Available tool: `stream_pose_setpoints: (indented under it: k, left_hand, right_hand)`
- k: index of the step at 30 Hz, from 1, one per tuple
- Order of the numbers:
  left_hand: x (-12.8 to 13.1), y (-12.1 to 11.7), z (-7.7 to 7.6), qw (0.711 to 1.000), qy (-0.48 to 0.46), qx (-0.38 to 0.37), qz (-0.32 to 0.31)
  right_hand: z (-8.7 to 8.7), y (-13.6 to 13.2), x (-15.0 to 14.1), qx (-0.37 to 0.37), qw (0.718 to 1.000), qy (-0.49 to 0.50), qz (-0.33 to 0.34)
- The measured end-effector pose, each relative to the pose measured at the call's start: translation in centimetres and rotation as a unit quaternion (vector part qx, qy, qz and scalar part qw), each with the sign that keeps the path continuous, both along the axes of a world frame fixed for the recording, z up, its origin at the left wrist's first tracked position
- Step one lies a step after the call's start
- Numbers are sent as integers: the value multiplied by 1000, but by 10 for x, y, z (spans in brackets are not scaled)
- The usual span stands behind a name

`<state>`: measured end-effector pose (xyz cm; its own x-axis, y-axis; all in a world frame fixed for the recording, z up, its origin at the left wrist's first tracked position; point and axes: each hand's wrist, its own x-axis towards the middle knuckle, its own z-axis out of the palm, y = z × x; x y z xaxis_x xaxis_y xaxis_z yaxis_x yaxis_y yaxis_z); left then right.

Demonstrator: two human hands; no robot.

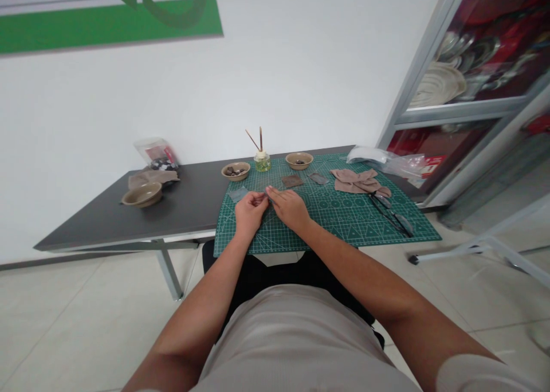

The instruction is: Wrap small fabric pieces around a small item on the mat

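My left hand (pixel 250 210) and my right hand (pixel 290 207) meet over the green cutting mat (pixel 318 231), fingertips almost touching. Both are closed in a pinch around something small that the fingers hide. Left of my left hand lies a greyish, see-through piece (pixel 239 194). Just beyond my right hand are a brown square pad (pixel 293 181) and a grey flat piece (pixel 318 177). A small bowl (pixel 236 171) with dark, stone-like pieces stands at the mat's far left. Another bowl (pixel 299 161) with a few dark pieces stands farther right.
A jar (pixel 262 161) with two sticks stands between the bowls. To the right lie a brown cloth (pixel 354 182), black-framed glasses (pixel 393 213) and plastic bags (pixel 387 158). On the dark table (pixel 98 220) at left are a bowl (pixel 142 195), a cloth and a bag. A wall is behind.
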<state>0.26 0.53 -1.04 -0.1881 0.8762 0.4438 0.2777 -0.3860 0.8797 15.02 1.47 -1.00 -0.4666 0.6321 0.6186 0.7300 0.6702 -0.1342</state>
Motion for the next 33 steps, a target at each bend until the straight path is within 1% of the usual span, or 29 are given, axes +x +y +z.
stream_pose_setpoints:
  k: [3, 7, 12, 17, 21, 23, 26, 30, 33]
  left_hand:
    - [1, -1, 2, 1000, 22, 10, 8]
    - [1, -2, 2, 1000, 14, 9, 12]
    - [1, -1, 0, 999, 27, 18, 14]
    - [0, 0, 0, 1000, 0, 21, 5]
    - [0, -1, 1, 1000, 3, 24, 9]
    - [0, -2, 2, 1000, -10, 19, -3]
    - [0, -1, 2, 999, -37, 10, -24]
    - [0, 0, 1, 999, -34, 12, -32]
    - [-1, 1, -1, 998, -40, 16, -40]
  right_hand:
    - [0, -1, 0, 3, 1000, -11, 17]
    - [1, -2, 0, -11, 1000, -4, -6]
    - [-1, -1, 0, 15, 1000, -4, 19]
    - [-2, -1, 0, 5, 1000, 10, -8]
    - [0, -1, 1, 9, 1000, 0, 20]
    - [0, -1, 1, 1, 1000, 2, 17]
    - [1, -2, 1, -16, 1000, 10, -6]
    - [2, -2, 1, -17, 1000, 4, 13]
    - [2, -2, 1, -29, 1000, 10, -2]
